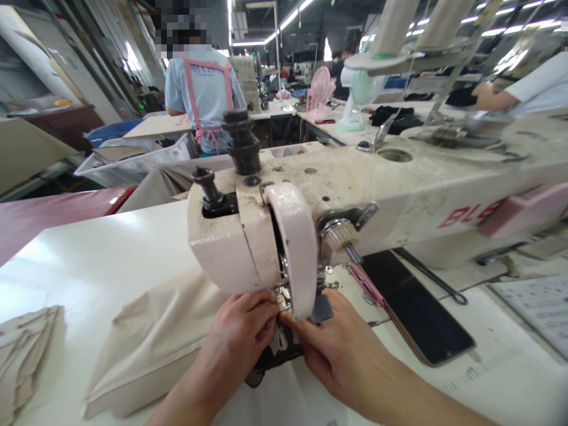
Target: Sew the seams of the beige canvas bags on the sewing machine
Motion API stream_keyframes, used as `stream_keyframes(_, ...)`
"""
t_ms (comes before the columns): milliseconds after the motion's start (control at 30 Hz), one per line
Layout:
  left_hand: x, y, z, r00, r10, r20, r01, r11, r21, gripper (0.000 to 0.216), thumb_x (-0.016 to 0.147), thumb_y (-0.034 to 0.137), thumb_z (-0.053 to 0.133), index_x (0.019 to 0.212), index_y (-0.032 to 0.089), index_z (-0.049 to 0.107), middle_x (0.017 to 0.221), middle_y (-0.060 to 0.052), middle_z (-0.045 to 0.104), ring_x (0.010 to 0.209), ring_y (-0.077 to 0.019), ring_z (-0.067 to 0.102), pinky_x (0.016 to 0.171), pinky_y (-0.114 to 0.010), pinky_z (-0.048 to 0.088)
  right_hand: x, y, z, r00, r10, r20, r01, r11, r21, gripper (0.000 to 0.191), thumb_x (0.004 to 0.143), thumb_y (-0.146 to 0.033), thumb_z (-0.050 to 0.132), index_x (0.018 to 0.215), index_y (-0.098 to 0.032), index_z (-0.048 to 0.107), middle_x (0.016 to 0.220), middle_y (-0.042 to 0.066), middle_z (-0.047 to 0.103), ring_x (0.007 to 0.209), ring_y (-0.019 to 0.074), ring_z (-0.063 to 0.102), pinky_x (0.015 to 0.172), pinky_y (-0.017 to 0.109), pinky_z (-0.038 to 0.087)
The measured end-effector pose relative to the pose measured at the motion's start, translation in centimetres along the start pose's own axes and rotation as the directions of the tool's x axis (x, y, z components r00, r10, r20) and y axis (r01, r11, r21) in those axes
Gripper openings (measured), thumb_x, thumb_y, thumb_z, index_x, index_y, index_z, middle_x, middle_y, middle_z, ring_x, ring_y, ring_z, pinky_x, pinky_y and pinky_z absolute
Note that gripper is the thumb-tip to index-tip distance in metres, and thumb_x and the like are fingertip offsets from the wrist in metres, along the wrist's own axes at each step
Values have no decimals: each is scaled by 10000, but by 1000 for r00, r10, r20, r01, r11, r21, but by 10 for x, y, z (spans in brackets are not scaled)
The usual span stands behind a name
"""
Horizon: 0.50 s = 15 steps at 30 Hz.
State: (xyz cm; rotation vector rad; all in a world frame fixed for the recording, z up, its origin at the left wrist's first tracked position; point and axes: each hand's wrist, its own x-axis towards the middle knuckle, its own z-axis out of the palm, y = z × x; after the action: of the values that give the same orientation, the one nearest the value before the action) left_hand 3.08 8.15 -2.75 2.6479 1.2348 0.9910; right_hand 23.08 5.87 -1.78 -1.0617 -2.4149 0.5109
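Note:
A cream sewing machine (222,248) stands before me, its head above both hands. My left hand (246,325) is closed, with thumb and fingertips pinched beside the presser foot (284,299). From the right, my right hand (332,340) reaches under the machine's front guard (297,248), fingers bent in and tips close to the left ones. What either hand pinches is too small or hidden to make out. Beige fabric (155,337) with a seam lies left of the needle area, running behind my left hand. A dark patch shows beneath the fingers.
A phone (412,307), pink thread snips (366,284) and a printed sheet (536,313) lie right of my hands. Folded beige pieces (26,355) rest at the table's left. Beyond the machine, a person in a pink apron (204,89) faces away; another person's sleeve (541,83) shows right.

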Motion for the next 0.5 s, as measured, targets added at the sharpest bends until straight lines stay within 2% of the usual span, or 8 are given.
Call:
stream_keyframes(267, -1, -4, -2, 994, 16, 108, -15, 1000, -7, 181, 828, 76, 528, 775, 193, 656, 768, -14, 624, 715, -163, 577, 660, -250, 485, -3, 1, 4, 999, -16, -30, 15, 1000, -9, 464, 798, -22, 483, 1227, -187, 544, 1219, 104, 532, 1167, 269, 420, 1001, 459, 369)
stream_keyframes(367, 0, -2, -3, 993, 31, 117, -30, 999, -16, 187, 857, 84, 503, 779, 176, 645, 779, -25, 622, 742, -166, 575, 676, -249, 482, -5, 2, 3, 998, -4, -63, 7, 999, 53, 490, 773, 3, 488, 1209, -208, 555, 1212, 88, 530, 1156, 256, 432, 998, 447, 378)
stream_keyframes(500, 6, 1, -8, 986, 67, 153, -65, 998, -21, 201, 880, 101, 475, 782, 164, 638, 763, -26, 616, 710, -162, 568, 666, -253, 470, -7, 4, 1, 989, 87, -116, -66, 983, 170, 494, 694, 63, 462, 1089, -195, 608, 1133, 86, 522, 1087, 227, 471, 922, 381, 442)
